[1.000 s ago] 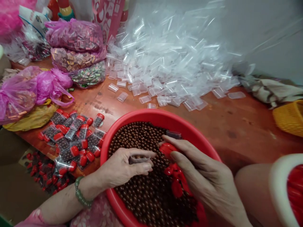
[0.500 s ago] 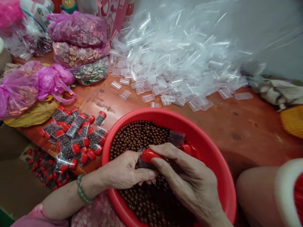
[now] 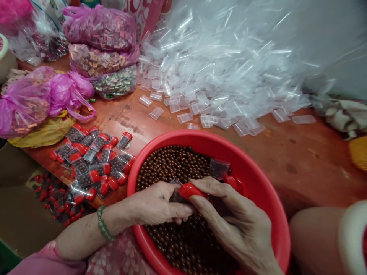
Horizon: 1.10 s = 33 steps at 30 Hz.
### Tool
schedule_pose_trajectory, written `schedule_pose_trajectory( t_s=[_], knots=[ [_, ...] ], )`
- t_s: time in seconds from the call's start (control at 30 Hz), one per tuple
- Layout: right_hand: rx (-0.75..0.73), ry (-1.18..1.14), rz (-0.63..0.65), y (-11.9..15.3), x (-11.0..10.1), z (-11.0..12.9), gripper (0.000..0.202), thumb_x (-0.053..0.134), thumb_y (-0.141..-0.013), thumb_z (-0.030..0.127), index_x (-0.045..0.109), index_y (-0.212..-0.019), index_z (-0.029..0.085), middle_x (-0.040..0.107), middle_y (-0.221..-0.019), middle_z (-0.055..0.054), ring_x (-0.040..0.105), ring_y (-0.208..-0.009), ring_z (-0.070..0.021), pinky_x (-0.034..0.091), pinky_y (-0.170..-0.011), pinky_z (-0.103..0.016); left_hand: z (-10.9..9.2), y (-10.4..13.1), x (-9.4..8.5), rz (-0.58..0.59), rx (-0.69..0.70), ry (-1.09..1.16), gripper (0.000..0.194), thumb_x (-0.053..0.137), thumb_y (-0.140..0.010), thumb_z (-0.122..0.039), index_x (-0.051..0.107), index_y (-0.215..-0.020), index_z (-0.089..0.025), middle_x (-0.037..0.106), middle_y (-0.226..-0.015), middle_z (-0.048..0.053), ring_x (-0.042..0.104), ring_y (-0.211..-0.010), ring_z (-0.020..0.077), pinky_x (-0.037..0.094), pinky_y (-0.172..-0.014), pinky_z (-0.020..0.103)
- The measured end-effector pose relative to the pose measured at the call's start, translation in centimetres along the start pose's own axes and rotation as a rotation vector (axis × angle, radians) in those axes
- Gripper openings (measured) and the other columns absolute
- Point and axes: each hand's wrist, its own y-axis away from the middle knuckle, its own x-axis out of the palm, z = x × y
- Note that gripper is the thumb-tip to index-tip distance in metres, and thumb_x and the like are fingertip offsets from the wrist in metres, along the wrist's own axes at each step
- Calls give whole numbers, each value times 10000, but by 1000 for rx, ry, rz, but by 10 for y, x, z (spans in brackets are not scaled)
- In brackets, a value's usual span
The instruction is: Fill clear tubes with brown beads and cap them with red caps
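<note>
Over a red tub point(image 3: 275, 198) of shiny brown balls point(image 3: 172, 162), my two hands meet. My left hand point(image 3: 163, 206), with a green bead bracelet point(image 3: 103, 223) on its wrist, is closed around a small clear plastic container point(image 3: 177, 196), mostly hidden by the fingers. The thumb and forefinger of my right hand point(image 3: 239, 219) pinch a red cap point(image 3: 191, 190) at the container's end. Whether the cap is fully seated I cannot tell. Behind my right hand, another clear container point(image 3: 219, 168) and more red caps point(image 3: 231, 181) lie in the tub.
Left of the tub lies a pile of filled, red-capped containers point(image 3: 100, 162), with more in a box point(image 3: 14, 206) below the table edge. A large heap of clear empty sleeves point(image 3: 218, 84) covers the back. Pink bags point(image 3: 100, 28) of small pieces stand at the back left.
The view has shifted slightly, so most things appear a little further right. Both hands keep their grip on the container and the red cap, with hardly any visible change in pose.
</note>
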Motion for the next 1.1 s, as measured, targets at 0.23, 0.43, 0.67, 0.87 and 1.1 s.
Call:
schedule_pose_trajectory(
  t_s=[0.23,0.43,0.67,0.87,1.1],
  knots=[
    [110,13,1,-3,1,1,121,639,-846,189,663,-938,263,703,-817,4,662,-698,-139,554,-631,-233,0,3,0,37,52,-118,160,548,-820,-170,464,-685,-164,451,-579,-58,414,-532,65,337,-529,205],
    [233,-130,-145,2,1,5,160,638,-852,217,675,-985,296,691,-847,9,673,-771,-142,573,-707,-245,-5,-2,0,33,80,-41,125,589,-800,-163,482,-737,-162,430,-570,-69,361,-514,59,294,-504,200],
    [73,-76,-22,-4,2,10,214,611,-856,133,664,-979,300,691,-837,0,649,-746,-152,548,-655,-259,-1,-2,2,-22,183,-112,162,700,-755,-284,619,-744,-144,502,-718,-35,463,-739,112,407,-740,229],
    [29,43,64,-8,0,14,153,622,-851,150,657,-939,270,707,-834,-2,665,-741,-166,547,-638,-272,5,0,6,-142,145,-180,186,756,-683,-268,616,-631,-157,488,-649,-48,452,-655,98,390,-611,197],
    [76,23,34,-5,6,14,116,628,-851,175,641,-927,263,696,-830,5,662,-715,-151,546,-624,-248,4,3,5,-174,170,-218,127,733,-686,-235,644,-654,-149,541,-671,-38,506,-696,112,422,-632,199]
  ],
)
